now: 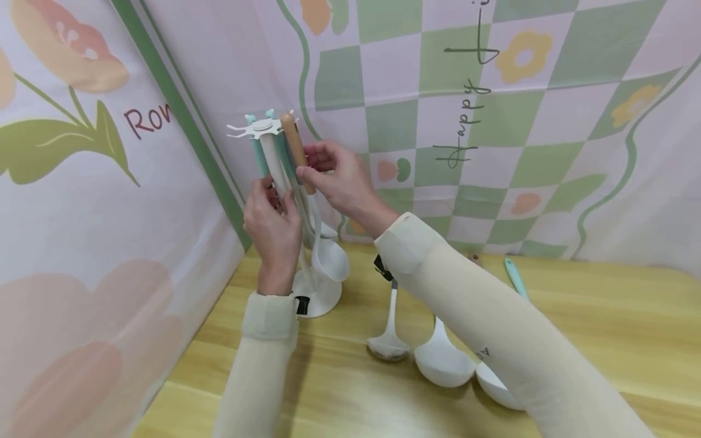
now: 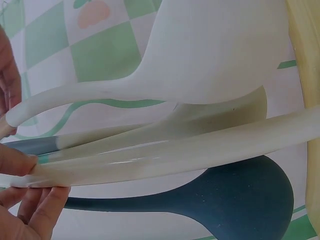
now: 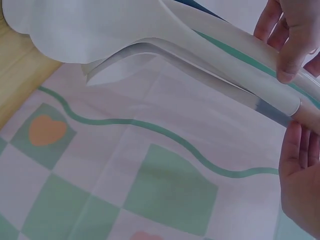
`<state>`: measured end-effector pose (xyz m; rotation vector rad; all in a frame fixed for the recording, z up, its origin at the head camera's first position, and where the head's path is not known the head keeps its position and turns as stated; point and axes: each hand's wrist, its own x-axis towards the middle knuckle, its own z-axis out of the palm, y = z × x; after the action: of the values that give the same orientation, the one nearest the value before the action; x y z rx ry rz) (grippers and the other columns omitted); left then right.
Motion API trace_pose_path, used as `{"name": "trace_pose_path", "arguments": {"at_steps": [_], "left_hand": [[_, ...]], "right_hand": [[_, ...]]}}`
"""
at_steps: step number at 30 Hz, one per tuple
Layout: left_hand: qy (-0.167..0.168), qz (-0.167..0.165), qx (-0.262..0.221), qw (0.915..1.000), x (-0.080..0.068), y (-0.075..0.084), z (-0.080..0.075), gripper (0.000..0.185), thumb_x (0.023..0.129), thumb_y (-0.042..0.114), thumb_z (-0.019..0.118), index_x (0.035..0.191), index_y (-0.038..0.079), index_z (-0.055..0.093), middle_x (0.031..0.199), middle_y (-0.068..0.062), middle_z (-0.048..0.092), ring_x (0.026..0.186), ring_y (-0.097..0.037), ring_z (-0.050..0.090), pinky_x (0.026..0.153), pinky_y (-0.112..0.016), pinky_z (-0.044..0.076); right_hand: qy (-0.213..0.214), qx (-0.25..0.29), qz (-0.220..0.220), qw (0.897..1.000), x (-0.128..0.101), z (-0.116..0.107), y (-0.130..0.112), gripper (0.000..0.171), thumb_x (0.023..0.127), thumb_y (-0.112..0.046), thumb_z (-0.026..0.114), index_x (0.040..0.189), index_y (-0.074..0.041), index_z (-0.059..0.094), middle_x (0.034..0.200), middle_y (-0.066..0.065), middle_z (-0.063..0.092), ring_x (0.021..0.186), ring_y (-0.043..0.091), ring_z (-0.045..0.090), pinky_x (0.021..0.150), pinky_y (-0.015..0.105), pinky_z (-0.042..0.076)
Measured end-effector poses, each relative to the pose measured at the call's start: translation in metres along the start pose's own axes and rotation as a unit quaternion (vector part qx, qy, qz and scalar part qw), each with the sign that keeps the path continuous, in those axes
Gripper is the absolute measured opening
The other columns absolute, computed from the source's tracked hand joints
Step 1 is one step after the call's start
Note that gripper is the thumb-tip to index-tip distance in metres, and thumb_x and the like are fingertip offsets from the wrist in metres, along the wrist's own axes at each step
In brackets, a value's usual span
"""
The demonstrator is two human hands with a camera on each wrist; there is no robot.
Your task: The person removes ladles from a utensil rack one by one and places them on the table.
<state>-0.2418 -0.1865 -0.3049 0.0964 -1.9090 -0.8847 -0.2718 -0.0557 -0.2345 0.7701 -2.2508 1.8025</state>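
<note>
My right hand (image 1: 342, 182) pinches the brown-handled utensil (image 1: 296, 149) near its top, right at the white hanger head (image 1: 257, 128) of the utensil rack (image 1: 317, 292) in the back corner of the wooden table (image 1: 602, 328). My left hand (image 1: 274, 225) has its fingers curled around the white handles (image 1: 276, 176) already hanging there, steadying them. From the left wrist view the fingers (image 2: 20, 165) press on a white handle, with a dark spoon head (image 2: 240, 200) below it. The right wrist view shows my thumb (image 3: 292, 55) on the handle where white meets brown. I can't quite tell if the brown handle is already on a hook or just next to it, the hanger is small in the head view. So: a few utensils, two with teal handles, are up on the rack, this one is mid-hang. Left to do, I'd say: a small ladle (image 1: 389, 340), two white ladle bowls (image 1: 443, 362) and a teal-handled tool (image 1: 515, 277) lie on the table by my right sleeve (image 1: 493, 328).
</note>
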Motion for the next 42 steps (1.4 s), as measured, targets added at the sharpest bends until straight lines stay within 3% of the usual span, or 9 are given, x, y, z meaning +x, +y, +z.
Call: {"name": "trace_pose_path", "arguments": {"at_steps": [8, 42], "left_hand": [[-0.008, -0.006, 0.0, 1.0, -0.002, 0.0, 0.001, 0.028, 0.101, 0.012, 0.069, 0.124, -0.002, 0.064, 0.103, -0.023, 0.07, 0.09, -0.037, 0.068, 0.079, -0.045, 0.06], [0.002, 0.003, -0.003, 1.0, -0.002, -0.002, 0.001, 0.027, 0.101, 0.011, 0.068, 0.122, -0.004, 0.064, 0.101, -0.025, 0.069, 0.09, -0.039, 0.069, 0.08, -0.049, 0.06]], "right_hand": [[0.024, 0.001, -0.006, 1.0, 0.007, 0.002, -0.009, 0.038, 0.101, -0.018, 0.071, 0.137, -0.006, 0.064, 0.122, 0.013, 0.072, 0.108, 0.023, 0.069, 0.094, 0.032, 0.059], [0.023, -0.02, -0.029, 0.999, 0.013, -0.004, -0.016, 0.036, 0.101, -0.017, 0.072, 0.133, -0.003, 0.068, 0.125, 0.012, 0.073, 0.109, 0.022, 0.072, 0.096, 0.03, 0.06]]}}
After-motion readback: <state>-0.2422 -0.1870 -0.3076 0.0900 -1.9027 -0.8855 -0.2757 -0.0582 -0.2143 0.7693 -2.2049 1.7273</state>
